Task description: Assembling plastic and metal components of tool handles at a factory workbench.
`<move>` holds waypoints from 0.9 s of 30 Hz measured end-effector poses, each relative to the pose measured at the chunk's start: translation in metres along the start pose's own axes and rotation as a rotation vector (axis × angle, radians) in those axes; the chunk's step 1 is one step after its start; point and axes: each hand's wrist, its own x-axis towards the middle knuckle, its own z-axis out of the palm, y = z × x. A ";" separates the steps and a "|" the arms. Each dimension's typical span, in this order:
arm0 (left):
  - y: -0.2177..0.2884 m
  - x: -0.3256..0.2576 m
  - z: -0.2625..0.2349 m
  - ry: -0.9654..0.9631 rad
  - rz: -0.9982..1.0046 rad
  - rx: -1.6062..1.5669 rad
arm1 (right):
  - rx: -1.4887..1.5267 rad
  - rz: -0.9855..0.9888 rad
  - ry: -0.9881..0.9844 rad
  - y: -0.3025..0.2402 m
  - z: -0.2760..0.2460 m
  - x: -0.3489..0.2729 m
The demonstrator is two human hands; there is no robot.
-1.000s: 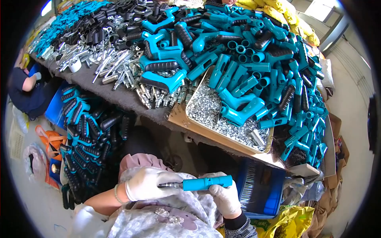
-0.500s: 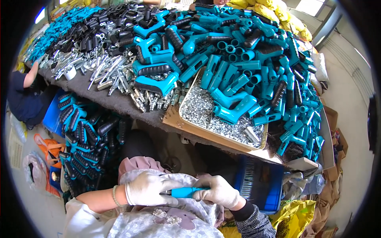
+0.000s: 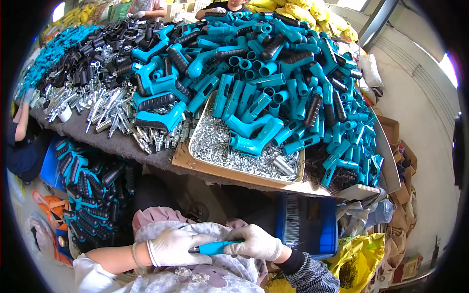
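Observation:
In front of my lap, both gloved hands are closed on one teal plastic tool housing (image 3: 213,248). My left hand (image 3: 177,247), in a white glove, grips its left end, where a small dark tip shows between the fingers. The other end sits in the pinch of my right hand (image 3: 255,242), thumb along the top; the palm side is hidden. Beyond my hands on the bench is a shallow tray (image 3: 229,169) of small silver metal pieces. Two teal pistol-shaped housings (image 3: 259,139) lie across that tray.
A heap of teal housings (image 3: 312,88), black sleeves (image 3: 110,46) and silver shafts (image 3: 105,105) covers the bench. Below left, black-gripped handles (image 3: 93,195) fill a bin. A blue crate (image 3: 330,229) and yellow sack (image 3: 366,254) stand right. Other people (image 3: 146,10) work across the bench.
The whole view has shifted, so the bench and heap appear further left and more people show at the far side. Both hands still hold the teal housing, its angle slightly tilted.

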 end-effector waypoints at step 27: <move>-0.013 0.015 0.029 0.159 -0.087 -0.063 | -1.158 0.048 0.886 0.029 -0.140 0.018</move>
